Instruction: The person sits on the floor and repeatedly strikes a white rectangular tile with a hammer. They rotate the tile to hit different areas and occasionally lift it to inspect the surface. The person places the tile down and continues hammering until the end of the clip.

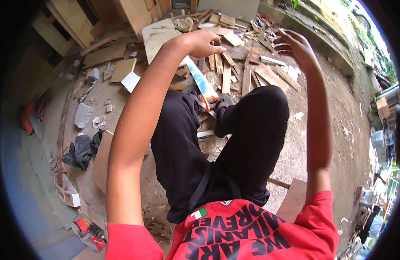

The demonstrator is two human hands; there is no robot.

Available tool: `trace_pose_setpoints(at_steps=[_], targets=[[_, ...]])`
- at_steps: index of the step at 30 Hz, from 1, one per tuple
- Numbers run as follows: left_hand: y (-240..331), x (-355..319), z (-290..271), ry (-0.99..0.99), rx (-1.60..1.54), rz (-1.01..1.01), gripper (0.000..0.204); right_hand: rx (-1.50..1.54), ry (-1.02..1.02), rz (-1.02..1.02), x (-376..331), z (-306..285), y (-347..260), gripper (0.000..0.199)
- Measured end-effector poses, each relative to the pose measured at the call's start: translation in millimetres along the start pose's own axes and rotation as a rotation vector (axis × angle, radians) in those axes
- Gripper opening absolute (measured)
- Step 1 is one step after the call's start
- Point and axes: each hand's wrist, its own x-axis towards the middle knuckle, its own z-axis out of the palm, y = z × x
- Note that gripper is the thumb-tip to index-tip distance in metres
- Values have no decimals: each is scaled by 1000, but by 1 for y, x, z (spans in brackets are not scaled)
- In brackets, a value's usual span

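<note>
My left hand [203,43] hangs over the scrap wood ahead, its fingers loosely bent and somewhat apart, with nothing visible in them. Off to the right, my right hand [294,47] is raised with spread fingers and holds nothing. Below the left hand, a handsaw [200,80] with a blue and white blade and an orange-edged handle lies slanted, its handle end by my feet. Nearest my hands on the ground are many loose wood strips [226,77] and a large pale board [158,38].
Wooden cabinet-like panels [74,21] stand at the far left. A concrete block piece [83,115], a black plastic bag [84,149] and red cans [81,226] lie on the left. A low concrete ledge [314,41] runs along the far right.
</note>
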Motion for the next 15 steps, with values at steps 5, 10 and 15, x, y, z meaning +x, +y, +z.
trace_pose_setpoints(at_steps=[5,10,15], targets=[[-45,30,47,-282,48,-48,54,-346,-126,44,15,-6,-5,39],[-42,49,47,-204,-130,132,53,-837,-207,76,45,-7,55,43],[-40,98,66,-250,-33,190,52,-1083,-411,145,53,4,133,49]])
